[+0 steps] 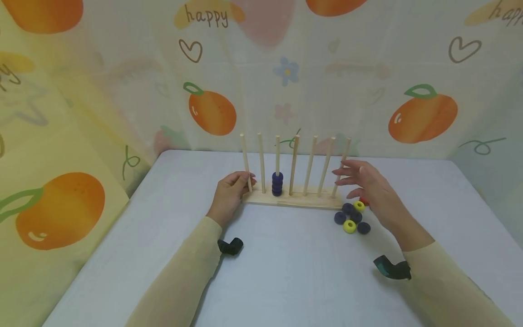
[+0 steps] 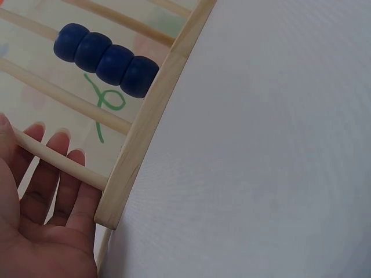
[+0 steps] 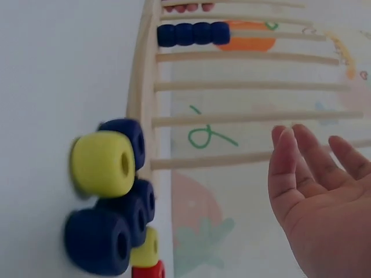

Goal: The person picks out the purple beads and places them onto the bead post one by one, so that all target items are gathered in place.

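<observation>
A wooden rack of upright pegs, its long base (image 1: 302, 201) lying on the table, stands between the hands. Several dark blue beads (image 1: 277, 184) are stacked on its third peg from the left. My left hand (image 1: 230, 195) holds the leftmost peg (image 2: 64, 162), thumb on one side and fingers behind it, low near the base. Beside the rightmost peg (image 3: 214, 161) my right hand (image 1: 376, 193) is raised, fingers loosely bent and holding nothing. Below it lie loose dark blue beads (image 3: 95, 243), yellow beads (image 3: 98, 165) and a red bead (image 3: 149, 271), partly hidden in the head view.
A white-covered table (image 1: 286, 263) carries the rack. Behind it hangs a patterned cloth (image 1: 347, 91) with oranges and hearts, and a yellowish one continues on the left. Dark wrist mounts (image 1: 231, 246) stick out from the cream sleeves (image 1: 180, 277).
</observation>
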The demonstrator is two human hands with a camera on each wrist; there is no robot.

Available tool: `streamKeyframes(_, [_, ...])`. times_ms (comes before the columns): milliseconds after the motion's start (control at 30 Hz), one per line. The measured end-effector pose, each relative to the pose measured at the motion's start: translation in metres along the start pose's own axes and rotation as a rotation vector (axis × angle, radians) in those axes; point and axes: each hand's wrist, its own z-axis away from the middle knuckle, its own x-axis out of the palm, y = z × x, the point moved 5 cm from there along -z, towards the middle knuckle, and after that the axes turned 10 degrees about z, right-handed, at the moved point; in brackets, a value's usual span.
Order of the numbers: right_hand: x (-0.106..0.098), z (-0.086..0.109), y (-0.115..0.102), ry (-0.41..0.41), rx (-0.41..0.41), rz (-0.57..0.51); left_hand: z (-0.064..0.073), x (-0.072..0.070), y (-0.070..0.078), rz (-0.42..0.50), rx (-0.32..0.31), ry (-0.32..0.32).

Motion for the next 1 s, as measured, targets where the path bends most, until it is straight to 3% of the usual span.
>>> streamKeyframes(367, [-0.013,0.029,0.022,0.010,0.106,0.139,0.000,-0.001,0.001,-0.005,-0.002,0.004])
streamKeyframes(733, [-0.022,0.056,0.042,0.015,0.116,0.160,0.001,0.001,0.002,-0.019,-0.017,0.007])
streamKeyframes(1000, [-0.025,0.070,0.061,-0.013,0.233,0.185,0.002,0.001,0.001,-0.021,-0.017,0.009])
